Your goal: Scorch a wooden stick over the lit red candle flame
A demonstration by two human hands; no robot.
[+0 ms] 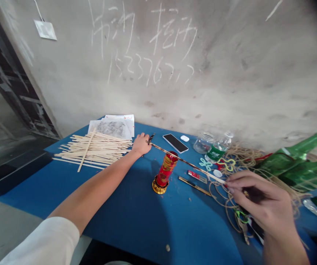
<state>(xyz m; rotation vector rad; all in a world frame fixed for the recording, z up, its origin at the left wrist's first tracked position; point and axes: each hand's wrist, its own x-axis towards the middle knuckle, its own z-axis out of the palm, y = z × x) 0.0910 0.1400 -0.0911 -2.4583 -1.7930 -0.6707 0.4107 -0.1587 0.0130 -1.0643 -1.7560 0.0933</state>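
Right hand (260, 198) pinches a long thin stick (186, 162); left hand (141, 144) (loosely curled) rests on the blue table (191, 228).

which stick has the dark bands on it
The long banded stick, held near its pale end by the right hand and reaching toward the left hand. The sticks in the pile are plain pale wood, without bands.

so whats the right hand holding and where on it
The right hand holds a long thin wooden stick by its pale end, with the fingers closed around it; a dark blurred tuft also shows there.
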